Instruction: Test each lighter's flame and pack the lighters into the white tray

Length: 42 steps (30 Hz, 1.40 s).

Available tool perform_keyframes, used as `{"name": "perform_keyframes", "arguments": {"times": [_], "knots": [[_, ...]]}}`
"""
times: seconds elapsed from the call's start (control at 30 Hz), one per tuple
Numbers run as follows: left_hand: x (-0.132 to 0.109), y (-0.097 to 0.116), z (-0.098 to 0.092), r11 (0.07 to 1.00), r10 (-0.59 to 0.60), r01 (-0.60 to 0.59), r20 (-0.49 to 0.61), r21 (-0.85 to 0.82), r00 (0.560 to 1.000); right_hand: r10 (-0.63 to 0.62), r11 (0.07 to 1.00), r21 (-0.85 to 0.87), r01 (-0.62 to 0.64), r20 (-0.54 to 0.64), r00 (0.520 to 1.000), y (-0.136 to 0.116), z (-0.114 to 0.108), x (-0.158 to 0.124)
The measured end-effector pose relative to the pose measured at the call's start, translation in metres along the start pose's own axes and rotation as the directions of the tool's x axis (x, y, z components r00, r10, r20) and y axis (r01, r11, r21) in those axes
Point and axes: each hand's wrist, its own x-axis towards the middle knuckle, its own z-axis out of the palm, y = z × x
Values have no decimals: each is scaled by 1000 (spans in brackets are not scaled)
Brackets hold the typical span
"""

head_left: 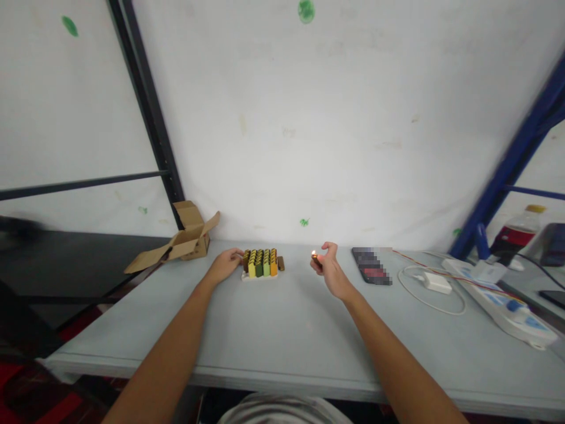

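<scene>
On the grey table stands a white tray (260, 278) packed with rows of lighters (262, 264) in brown, yellow, dark green, light green and orange. My left hand (226, 264) rests against the tray's left side, its fingers by the brown row; whether it grips anything is hidden. To the right of the tray, my right hand (327, 268) is closed around a lit lighter (316, 259), with a small flame at its top. A single brown lighter (281, 263) lies just right of the tray, touched by neither hand.
An open cardboard box (194, 244) sits at the back left. On the right are a phone (371, 267), a white charger (436, 282) with cables and a power strip (498, 300). A bottle of dark drink (516, 231) stands farther right. A white wall (286, 118) rises behind.
</scene>
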Motion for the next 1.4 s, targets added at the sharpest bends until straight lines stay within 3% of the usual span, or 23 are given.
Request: {"name": "perform_keyframes", "arguments": {"times": [0.17, 0.3, 0.4, 0.47, 0.57, 0.63, 0.67, 0.77, 0.87, 0.97, 1.13, 1.23, 1.3, 1.4], "knots": [[-1, 3, -3, 999, -16, 16, -9, 28, 1000, 100, 988, -126, -92, 61, 993, 9, -1, -1], [-3, 13, -5, 994, 19, -11, -75, 107, 997, 70, 946, -324, -20, 142, 987, 20, 1, -2], [-8, 31, -4, 987, 114, -94, -153, 132, 982, 42, 930, -367, 30, 185, 982, 27, 5, -3], [-13, 46, -3, 962, 239, -208, -177, 176, 955, 19, 937, -347, 53, 201, 979, 31, 8, -3], [-21, 71, -2, 869, 463, -369, -277, 331, 842, -20, 947, -310, 89, 217, 976, 32, 15, -4], [-27, 85, -2, 862, 493, -392, -353, 321, 795, -47, 950, -291, 115, 231, 972, 33, 19, -5], [-31, 90, -1, 869, 488, -408, -349, 279, 800, -65, 952, -276, 133, 242, 968, 33, 22, -6], [-40, 102, 5, 857, 515, -503, -138, 115, 846, -119, 962, -204, 182, 288, 950, 34, 29, -7], [-48, 109, 15, 812, 580, -584, 111, 5, 807, -179, 961, -148, 233, 308, 934, 33, 36, -9], [-52, 114, 26, 793, 604, -608, 188, -41, 775, -239, 950, -123, 288, 310, 920, 30, 45, -11], [-53, 116, 31, 836, 546, -537, 251, -111, 799, -259, 937, -137, 321, 343, 903, 24, 58, -17], [-45, 106, 17, 887, 459, -444, 130, -129, 879, -216, 944, -189, 269, 260, 941, 24, 56, -16], [-37, 93, 1, 903, 386, -399, -107, -160, 916, -201, 941, -243, 234, 156, 967, 27, 49, -11], [-25, 71, -24, 919, 252, -350, -411, -182, 876, -159, 925, -345, 160, 32, 987, 36, 34, -1]]}}
